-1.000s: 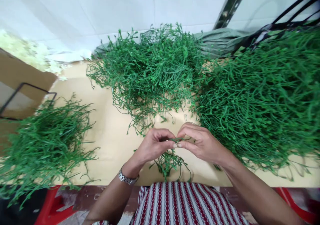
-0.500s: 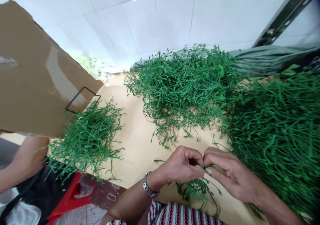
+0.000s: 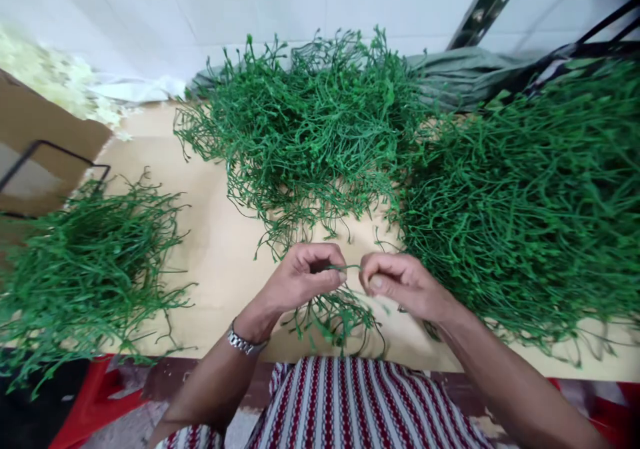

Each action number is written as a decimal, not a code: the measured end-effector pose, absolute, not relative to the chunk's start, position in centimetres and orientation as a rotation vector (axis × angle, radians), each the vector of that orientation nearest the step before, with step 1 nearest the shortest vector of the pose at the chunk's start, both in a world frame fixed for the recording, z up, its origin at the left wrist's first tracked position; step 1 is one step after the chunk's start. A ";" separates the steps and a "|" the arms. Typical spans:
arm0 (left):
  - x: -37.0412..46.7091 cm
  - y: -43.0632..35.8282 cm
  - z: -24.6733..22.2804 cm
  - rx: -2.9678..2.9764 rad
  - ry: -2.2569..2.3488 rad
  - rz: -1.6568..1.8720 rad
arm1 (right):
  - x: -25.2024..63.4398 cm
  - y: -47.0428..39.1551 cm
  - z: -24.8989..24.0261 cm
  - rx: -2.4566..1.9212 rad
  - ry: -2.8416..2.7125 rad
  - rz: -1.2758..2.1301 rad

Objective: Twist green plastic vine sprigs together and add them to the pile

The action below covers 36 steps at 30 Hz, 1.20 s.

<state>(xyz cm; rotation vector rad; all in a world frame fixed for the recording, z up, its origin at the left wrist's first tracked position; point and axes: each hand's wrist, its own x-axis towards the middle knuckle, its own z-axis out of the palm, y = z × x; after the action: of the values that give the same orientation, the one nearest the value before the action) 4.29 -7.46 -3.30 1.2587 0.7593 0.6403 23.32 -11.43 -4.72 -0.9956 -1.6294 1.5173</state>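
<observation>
Thumb and fingers pinched, my left hand (image 3: 305,277) grips a thin green artificial stem (image 3: 353,266). The stem stretches across a short gap to my right hand (image 3: 407,284), whose thumb and fingers are also closed on it. Under and in front of my left hand lies a small bunch of green stems (image 3: 340,319), close to the table's front edge. Beyond my hands spreads a big heap of similar stems (image 3: 310,129), with tiny bud-like tips.
A dense pile of green stems (image 3: 525,216) covers the right side of the table (image 3: 205,236). Another pile (image 3: 95,262) lies at the left, beside a cardboard box (image 3: 50,122) with a black wire frame (image 3: 65,149). Pale flowers (image 3: 55,76) stand behind it, by the tiled wall.
The view has swung left-to-right, so the box and piles sit further left. My hands have drawn slightly apart, with the stem stretched between them.
</observation>
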 end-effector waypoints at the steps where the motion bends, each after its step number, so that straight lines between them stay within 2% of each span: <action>1: 4.2 -7.3 -3.3 1.253 0.744 0.654 | 23.5 -11.2 -4.6 -1.034 -1.558 1.456; 4: 4.4 -7.3 -3.5 1.285 0.741 0.725 | 23.5 -10.6 -4.3 -1.149 -1.505 1.253; 10: 5.4 -8.5 -4.6 1.198 0.888 0.816 | 21.6 -11.1 -4.8 -1.130 -1.560 1.423; 19: 6.0 -9.8 -4.8 1.190 0.953 0.936 | 21.7 -11.8 -5.4 -1.213 -1.494 1.335; 26: 6.0 -10.5 -5.1 1.530 0.991 1.035 | 21.4 -12.3 -5.0 -1.361 -1.555 1.209; 30: 5.6 -10.2 -5.3 1.739 1.009 0.976 | 21.8 -11.9 -4.1 -1.390 -1.739 0.996; 36: 5.7 -8.5 -4.6 1.854 0.925 0.665 | 22.9 -11.3 -3.0 -1.322 -2.312 0.392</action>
<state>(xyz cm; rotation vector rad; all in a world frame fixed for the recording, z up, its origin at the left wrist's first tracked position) 5.66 -8.47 -4.56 1.8543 0.9248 0.6652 22.87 -11.35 -3.05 -1.3225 -2.3124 0.3918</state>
